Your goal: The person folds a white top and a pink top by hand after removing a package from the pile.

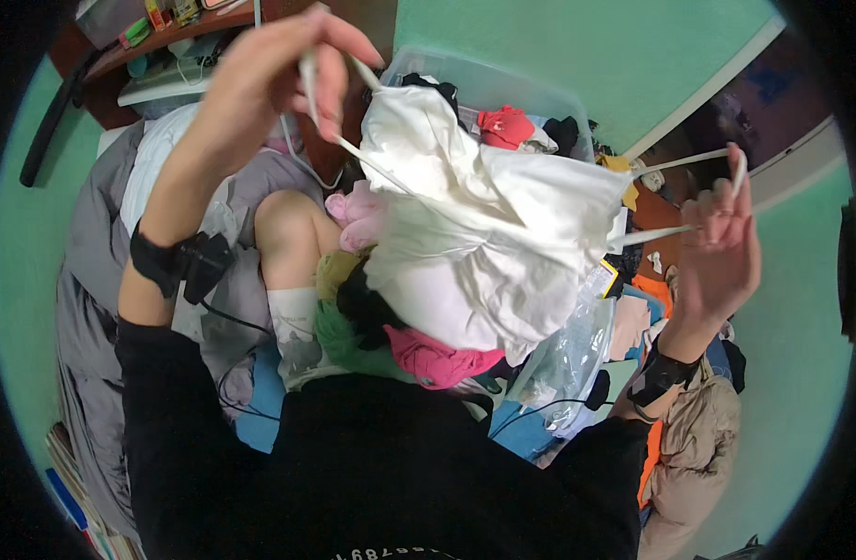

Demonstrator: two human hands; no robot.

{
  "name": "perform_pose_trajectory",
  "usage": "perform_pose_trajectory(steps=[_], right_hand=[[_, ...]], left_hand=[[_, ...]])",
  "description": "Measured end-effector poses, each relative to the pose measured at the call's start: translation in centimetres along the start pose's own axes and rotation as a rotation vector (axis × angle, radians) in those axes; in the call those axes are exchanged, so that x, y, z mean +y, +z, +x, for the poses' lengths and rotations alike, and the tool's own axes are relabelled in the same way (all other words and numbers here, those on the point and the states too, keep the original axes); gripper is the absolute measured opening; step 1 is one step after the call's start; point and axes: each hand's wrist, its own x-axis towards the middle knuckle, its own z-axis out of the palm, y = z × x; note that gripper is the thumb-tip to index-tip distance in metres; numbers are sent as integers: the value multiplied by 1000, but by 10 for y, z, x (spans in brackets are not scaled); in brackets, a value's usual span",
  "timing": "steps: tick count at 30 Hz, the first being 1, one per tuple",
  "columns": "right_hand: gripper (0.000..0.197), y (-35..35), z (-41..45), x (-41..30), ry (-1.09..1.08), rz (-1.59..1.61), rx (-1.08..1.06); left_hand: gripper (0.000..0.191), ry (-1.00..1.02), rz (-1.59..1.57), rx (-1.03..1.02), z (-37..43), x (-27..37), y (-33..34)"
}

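A white garment with thin straps (491, 224) hangs stretched between my two raised hands. My left hand (295, 77) is at the upper left, its fingers curled around the straps on that side. At the right, my right hand (722, 238) has the other straps looped over its fingers, pulled out sideways. Beneath the garment lie a bright pink cloth (442, 357), a black cloth and a green mesh-like cloth (351, 343). Light pink fabric (361, 217) shows beside its left edge.
Behind the garment, a clear plastic bin (484, 73) holds a red cloth (505, 126) and other clothes. A transparent plastic bag (568, 357) lies at the right. Grey bedding (99, 280) is heaped at the left, a beige padded item (701, 448) at the lower right. A wooden shelf (169, 42) stands upper left.
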Motion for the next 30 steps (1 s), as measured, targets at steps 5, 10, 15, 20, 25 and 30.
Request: perform_pose_trajectory(steps=[5,10,15,20,25,30], right_hand=[[70,5,-6,9,-23,20,-40],[64,-25,-15,-4,-91,221,-48],[62,-47,-20,-22,-123,133,48],[48,-44,14,10,48,-234,235],[55,-30,34,21,-50,-270,123],[50,-53,-28,-11,-2,-154,-39]], left_hand=[[42,0,-46,-20,-29,15,12],[45,49,-634,15,-52,6,-37],[57,50,-692,75,-58,9,-25],[48,-220,-441,29,-15,-14,-32],[40,20,-352,196,4,-1,-38],[38,74,-633,-264,-46,18,7]])
